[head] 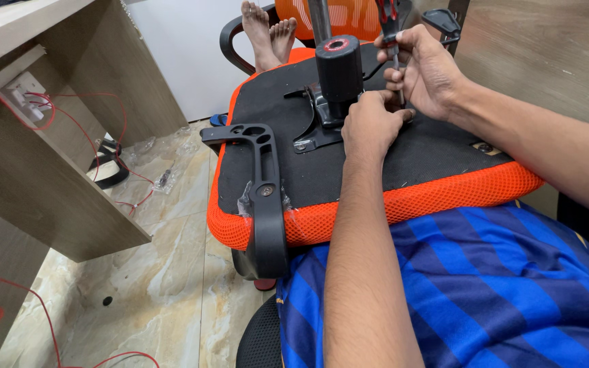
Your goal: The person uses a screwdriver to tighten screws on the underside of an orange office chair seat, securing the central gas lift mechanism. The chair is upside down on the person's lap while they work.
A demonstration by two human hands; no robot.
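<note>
Hands first: the person's right hand point(425, 71) is curled tight around a screwdriver point(391, 34) with a red and black handle, shaft pointing down toward the underside of the chair seat point(376, 160). The tip is hidden behind the fingers, so where exactly it lands can't be told. The left hand point(371, 126) sits right below and against the right one, fingers bunched and pressed onto the black underside near the shaft; whether it pinches something small is not visible.

Just left of both hands is the black metal mechanism plate point(311, 126) bolted onto the seat bottom, with a fat black cylinder point(339, 68) standing up out of it, red ring on top. A silver rod point(320, 20) rises just behind that.

The seat itself lies upside down across the person's lap, black board up, orange mesh edge wrapped round it. On its left edge a black plastic armrest bracket point(262, 184) is screwed on, with bits of clear wrap still clinging near the screw.

Further out: someone else's bare feet point(268, 34) rest at the far end of the seat, next to the orange chair back point(349, 17). A wooden desk point(49, 136) with loose red wires point(69, 116) stands on the left, over a marble-look tile floor point(151, 286). The person wears a blue striped shirt point(485, 286).
</note>
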